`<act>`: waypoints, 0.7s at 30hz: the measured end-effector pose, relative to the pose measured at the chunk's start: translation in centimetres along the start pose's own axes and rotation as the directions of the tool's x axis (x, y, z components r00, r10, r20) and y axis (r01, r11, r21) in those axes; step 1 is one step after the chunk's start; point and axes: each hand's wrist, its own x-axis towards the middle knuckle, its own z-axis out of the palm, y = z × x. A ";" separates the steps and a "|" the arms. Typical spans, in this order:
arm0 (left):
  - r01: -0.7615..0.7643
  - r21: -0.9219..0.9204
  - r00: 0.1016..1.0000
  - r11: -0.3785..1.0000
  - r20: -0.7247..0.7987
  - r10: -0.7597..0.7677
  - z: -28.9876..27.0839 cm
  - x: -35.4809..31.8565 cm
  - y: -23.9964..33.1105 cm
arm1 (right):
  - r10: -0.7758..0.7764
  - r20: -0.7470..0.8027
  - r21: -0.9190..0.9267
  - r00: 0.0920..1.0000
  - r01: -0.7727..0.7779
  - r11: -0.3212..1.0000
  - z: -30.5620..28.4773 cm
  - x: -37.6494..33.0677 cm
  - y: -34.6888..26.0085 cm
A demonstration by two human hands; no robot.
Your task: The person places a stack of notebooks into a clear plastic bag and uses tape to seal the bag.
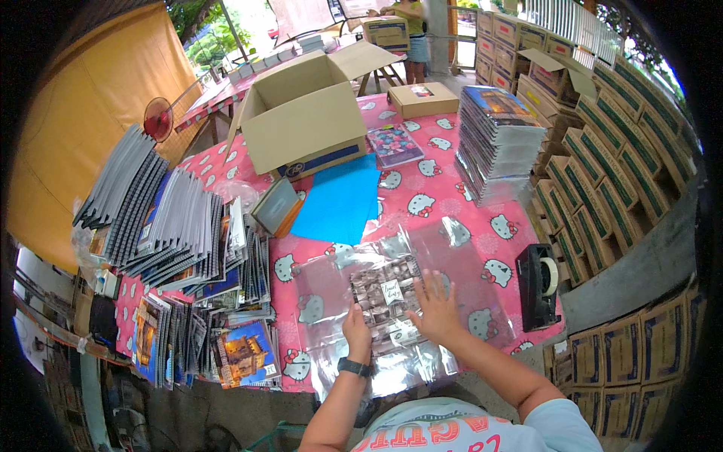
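Note:
A spiral notebook (382,292) with a grey photo-patterned cover and a white label lies in front of me on the table. Clear plastic sheets (316,354) spread out around and under it, glossy and wrinkled; whether the notebook is inside one I cannot tell. My left hand (357,333), with a dark watch on its wrist, grips the notebook's lower left edge, thumb pointing up. My right hand (437,310) rests on the right side of the cover, fingers stretched out and apart.
Piles of spiral notebooks (173,233) cover the table's left side. A tall wrapped notebook stack (493,151) and a black tape dispenser (533,290) stand at right. Beyond are blue sheets (339,196) and an open carton (301,128). Stacked boxes (602,166) line the right; a person (410,38) stands far off.

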 end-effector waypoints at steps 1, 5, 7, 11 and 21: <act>0.028 -0.003 0.999 1.000 0.023 -0.028 -0.1 0.0 -0.4 | -0.054 0.058 -0.014 0.997 0.055 0.998 -0.1 0.4 -0.5; 0.024 0.011 0.999 1.000 0.044 -0.025 -0.2 0.1 -0.9 | -0.132 0.077 0.000 0.988 0.132 0.991 0.6 0.6 -1.2; -0.020 0.091 0.998 0.996 0.068 0.014 -0.6 0.5 -1.0 | -0.147 0.062 0.041 0.987 0.145 0.989 0.6 0.7 -0.9; 0.008 0.645 0.997 0.764 0.053 -0.055 -3.2 3.4 1.4 | -0.110 0.083 0.004 0.990 0.110 0.994 0.5 0.4 -0.3; -0.268 0.888 0.866 0.373 0.053 0.497 -8.7 6.0 0.3 | -0.122 0.105 0.024 0.987 0.120 0.992 0.6 0.6 -0.6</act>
